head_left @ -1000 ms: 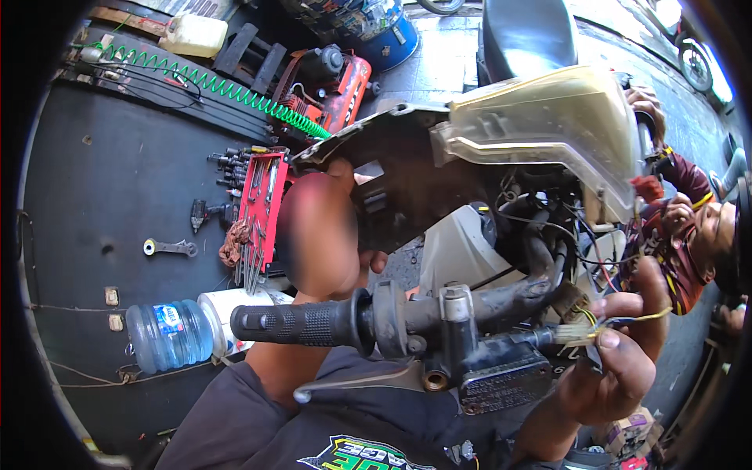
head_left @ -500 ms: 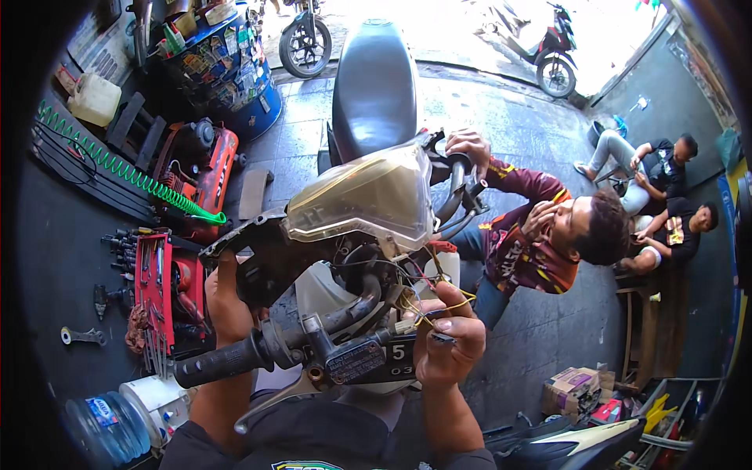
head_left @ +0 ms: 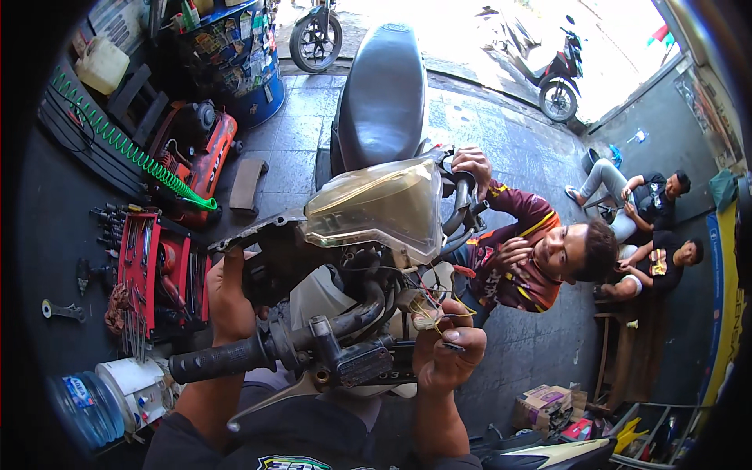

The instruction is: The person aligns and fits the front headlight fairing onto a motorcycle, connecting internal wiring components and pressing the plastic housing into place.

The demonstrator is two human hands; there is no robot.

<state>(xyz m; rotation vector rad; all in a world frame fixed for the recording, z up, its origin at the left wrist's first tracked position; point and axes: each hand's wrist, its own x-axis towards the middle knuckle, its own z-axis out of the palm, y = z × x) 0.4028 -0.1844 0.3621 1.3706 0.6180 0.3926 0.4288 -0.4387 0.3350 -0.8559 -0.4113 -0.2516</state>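
Observation:
A motorcycle's headlight unit, with a yellowed clear lens, sits loose over the handlebar. My left hand grips the black headlight cowl from beneath at its left side; some of its fingers are hidden behind it. Right of the handlebar, my right hand is closed in a pinch on a small dark wire connector. Thin yellow wires loop over its fingertips. Beside them hangs a pale plug. Below my left hand are the black grip and brake lever.
Across the motorcycle, a co-worker's hand rests on the far handlebar end. Two people sit by the right wall. At left stand a red tool box, a red compressor and a water bottle. A cardboard box lies lower right.
The view has shifted slightly. The headlight unit sits a little further right in the picture. The co-worker's head has turned and lowered, and their free hand has moved down from the face.

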